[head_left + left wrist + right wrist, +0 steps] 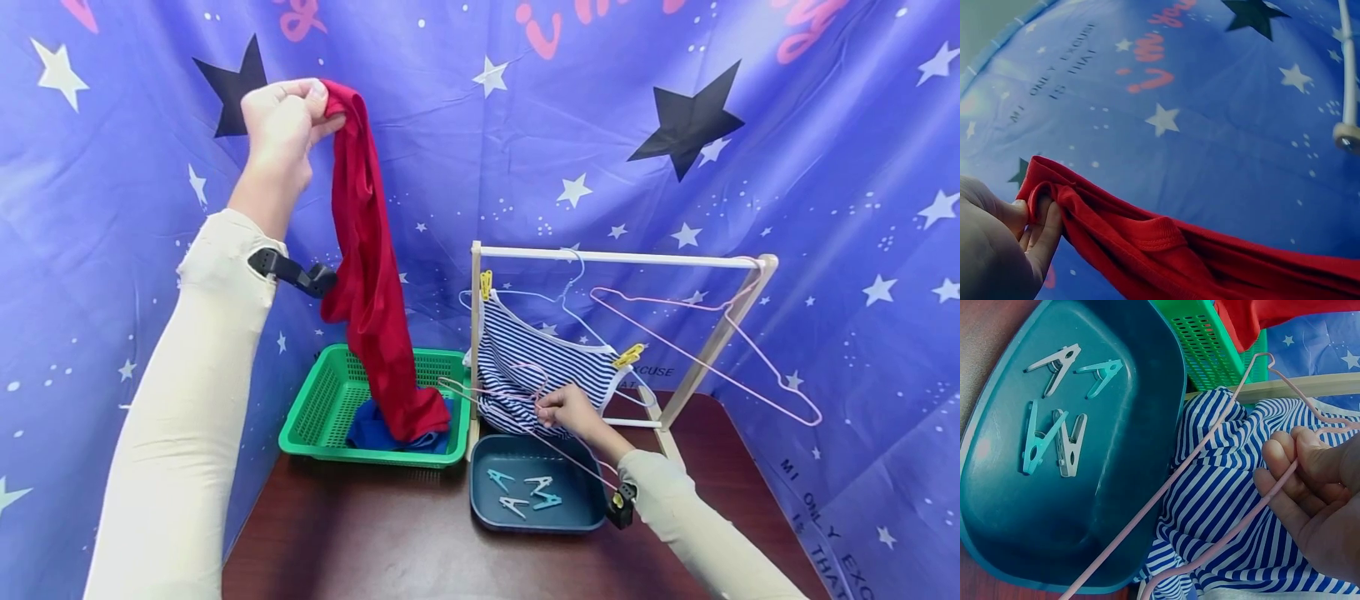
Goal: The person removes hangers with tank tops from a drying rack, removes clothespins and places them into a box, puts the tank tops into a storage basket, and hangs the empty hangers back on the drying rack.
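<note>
Head view: the left hand [281,125] pinches the red cloth [366,225], which hangs over the green basket [302,421] at left; the right hand [568,410] grips a pink hanger [1125,532] near the striped top [551,350]; pegs [550,502] lie in the near tray [517,458] on the table [375,533]

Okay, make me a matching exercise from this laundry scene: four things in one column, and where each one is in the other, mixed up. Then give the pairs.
Things:
1. Red cloth garment
2. Blue-and-white striped garment
3. Small white and turquoise clothespins
4. Thin pink hanger, the lower of two in the head view

Places:
A. Inside the dark teal rounded tray
B. Held by the right hand
C. Clipped with yellow clothespins at the light-blue hanger
D. Held up by the left hand

Pairs: 1-D, 2-C, 3-A, 4-B.
</note>
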A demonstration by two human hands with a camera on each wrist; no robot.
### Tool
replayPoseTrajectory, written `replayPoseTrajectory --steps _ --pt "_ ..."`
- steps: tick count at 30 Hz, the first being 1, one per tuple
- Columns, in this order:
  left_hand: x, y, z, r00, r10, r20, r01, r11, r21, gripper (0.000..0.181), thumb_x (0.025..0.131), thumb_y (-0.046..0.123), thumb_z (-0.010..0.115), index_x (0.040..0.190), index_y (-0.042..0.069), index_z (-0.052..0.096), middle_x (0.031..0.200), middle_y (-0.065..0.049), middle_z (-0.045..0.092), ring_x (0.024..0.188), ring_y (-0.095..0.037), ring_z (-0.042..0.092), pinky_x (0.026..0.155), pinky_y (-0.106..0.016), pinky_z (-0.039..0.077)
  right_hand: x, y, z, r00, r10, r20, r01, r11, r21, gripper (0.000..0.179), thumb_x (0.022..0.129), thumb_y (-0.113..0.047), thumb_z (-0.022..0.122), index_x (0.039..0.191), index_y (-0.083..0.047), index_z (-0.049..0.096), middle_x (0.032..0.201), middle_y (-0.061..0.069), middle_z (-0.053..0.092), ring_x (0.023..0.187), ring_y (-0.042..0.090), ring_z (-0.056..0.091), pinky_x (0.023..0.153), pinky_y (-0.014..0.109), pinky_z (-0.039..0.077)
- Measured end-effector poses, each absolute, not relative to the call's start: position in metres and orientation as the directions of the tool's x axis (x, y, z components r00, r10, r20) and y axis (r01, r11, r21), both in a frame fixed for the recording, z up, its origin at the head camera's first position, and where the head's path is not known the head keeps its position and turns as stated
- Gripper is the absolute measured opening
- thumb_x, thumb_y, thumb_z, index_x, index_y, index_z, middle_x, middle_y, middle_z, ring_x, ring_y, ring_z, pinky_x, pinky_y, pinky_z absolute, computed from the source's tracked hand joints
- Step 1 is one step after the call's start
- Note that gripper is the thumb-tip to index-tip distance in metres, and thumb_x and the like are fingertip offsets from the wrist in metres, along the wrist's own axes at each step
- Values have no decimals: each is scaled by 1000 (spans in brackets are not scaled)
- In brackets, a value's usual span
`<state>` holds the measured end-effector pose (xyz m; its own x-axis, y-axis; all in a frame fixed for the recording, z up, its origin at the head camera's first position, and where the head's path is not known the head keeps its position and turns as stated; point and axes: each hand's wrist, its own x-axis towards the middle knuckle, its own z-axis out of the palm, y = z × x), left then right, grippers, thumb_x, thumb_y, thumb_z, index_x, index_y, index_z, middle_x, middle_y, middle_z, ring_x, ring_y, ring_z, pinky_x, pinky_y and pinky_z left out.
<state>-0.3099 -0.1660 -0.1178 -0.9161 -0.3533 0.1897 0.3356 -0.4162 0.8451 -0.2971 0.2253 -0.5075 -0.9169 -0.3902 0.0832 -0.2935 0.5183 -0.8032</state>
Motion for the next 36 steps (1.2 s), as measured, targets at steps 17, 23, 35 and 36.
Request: replayPoseTrajectory --steps 17,23,35,36 --pt "-325 -181 -181 -890 -433 147 254 -201 946 19 95 -5 61 82 3 71 75 -2 63 60 -9 66 60 -17 58 -296 225 -508 -921 -381 80 -288 526 -801 11 91 11 65 97 17 73 77 20 72 63 13 65 58 22 57" --pt "-330 -191 -202 -880 -458 128 223 -159 962 22 95 -5 61 77 6 67 70 0 61 54 -6 65 57 -17 57 -294 222 -509 -929 -363 64 -259 518 -815 10 90 12 66 95 17 73 73 19 71 62 14 65 58 20 56" --pt "-334 -207 -233 -877 -472 90 126 -44 991 17 96 -5 59 84 5 67 59 6 61 53 -2 64 58 -18 57 -292 220 -509 -937 -344 49 -243 547 -801 11 90 11 67 97 16 74 75 18 73 60 12 65 57 18 54" --pt "-333 -208 -234 -874 -477 91 123 -38 992 15 96 -5 59 86 4 67 59 6 61 53 -2 64 58 -18 58 -292 220 -508 -938 -343 50 -242 546 -802 11 90 11 67 97 16 74 76 18 73 60 13 66 57 19 54"
